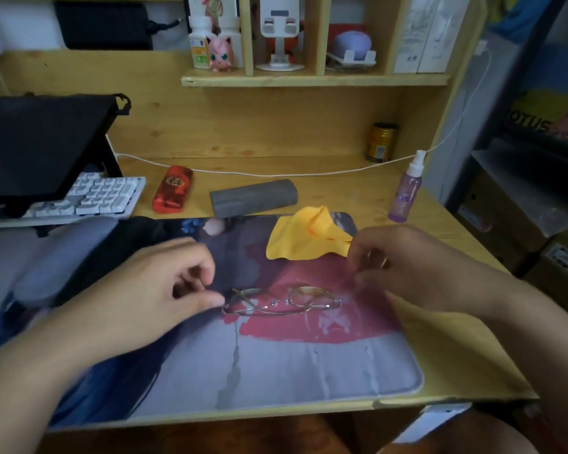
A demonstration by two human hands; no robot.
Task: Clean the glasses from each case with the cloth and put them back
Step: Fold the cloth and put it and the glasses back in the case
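1. Thin metal-framed glasses (281,301) lying folded on the printed desk mat (276,371), roughly midway between the two hands.
2. Left hand (164,290) resting on the mat just left of the frame, fingers curled inward with the thumb tip touching or almost touching the frame's left end; whether it actually grips the frame cannot be told.
3. Right hand (404,263) blurred, hovering just right of the glasses, fingers loosely bent; touching the edge of the yellow cloth (305,235) or merely beside it, cannot tell, and no clear grasp visible.
4. Yellow cloth crumpled on the mat's far right part, behind the glasses.
5. Grey glasses case (253,198) closed, lying on the wooden desk (456,339) just beyond the mat's far edge.
6. Red glasses case (173,189) closed, left of the grey one, near the white keyboard (95,196).
7. Purple spray bottle (407,188) upright at the desk's right side, well apart from the glasses.
8. White cable (276,173) running along the back of the desk; gold can (381,142) standing near the back right corner.
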